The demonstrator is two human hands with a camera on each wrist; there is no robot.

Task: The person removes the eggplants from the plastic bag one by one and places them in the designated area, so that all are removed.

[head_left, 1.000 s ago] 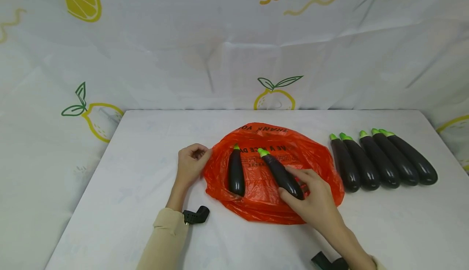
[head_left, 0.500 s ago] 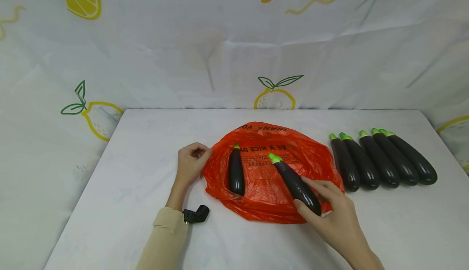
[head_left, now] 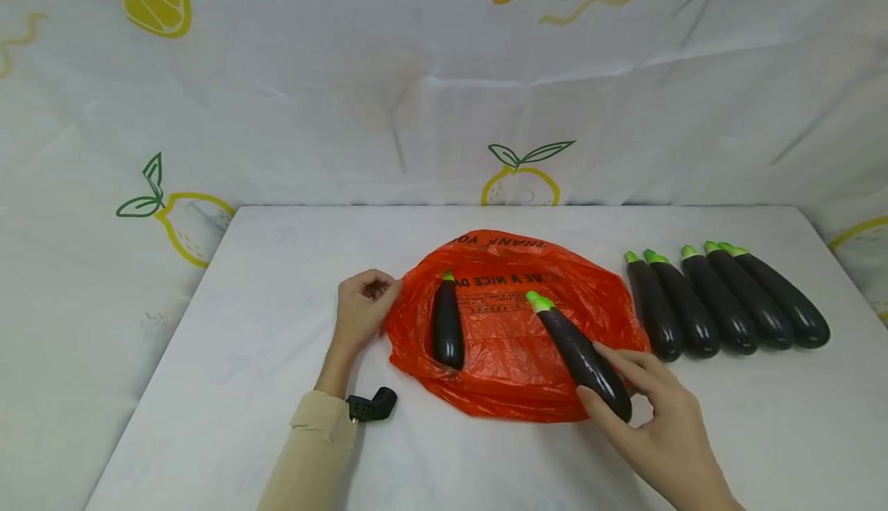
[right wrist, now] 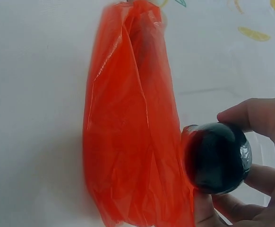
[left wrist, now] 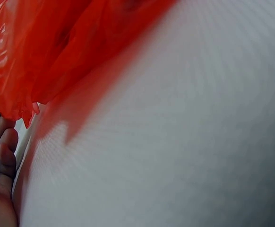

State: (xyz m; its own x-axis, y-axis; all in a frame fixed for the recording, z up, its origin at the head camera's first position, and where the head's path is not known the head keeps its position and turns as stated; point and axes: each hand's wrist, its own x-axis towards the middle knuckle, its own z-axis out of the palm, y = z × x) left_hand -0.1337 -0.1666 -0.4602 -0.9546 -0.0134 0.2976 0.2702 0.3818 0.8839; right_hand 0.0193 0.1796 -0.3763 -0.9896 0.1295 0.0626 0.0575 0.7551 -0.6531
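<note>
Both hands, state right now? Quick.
Left hand: closed, pinching the red bag at its left edge.
Right hand: closed on an eggplant, holding it near its thick end.

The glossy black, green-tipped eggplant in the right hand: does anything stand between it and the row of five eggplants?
In the head view, the right side of the red plastic bag lies between the held eggplant and the row of eggplants. Being thin, it probably hinders little.

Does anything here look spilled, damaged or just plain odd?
Nothing looks spilled or damaged. One small oddity: the black lettering inside the red bag runs backward, probably because it shows through from the outside. The five eggplants on the right lie neatly side by side.
</note>
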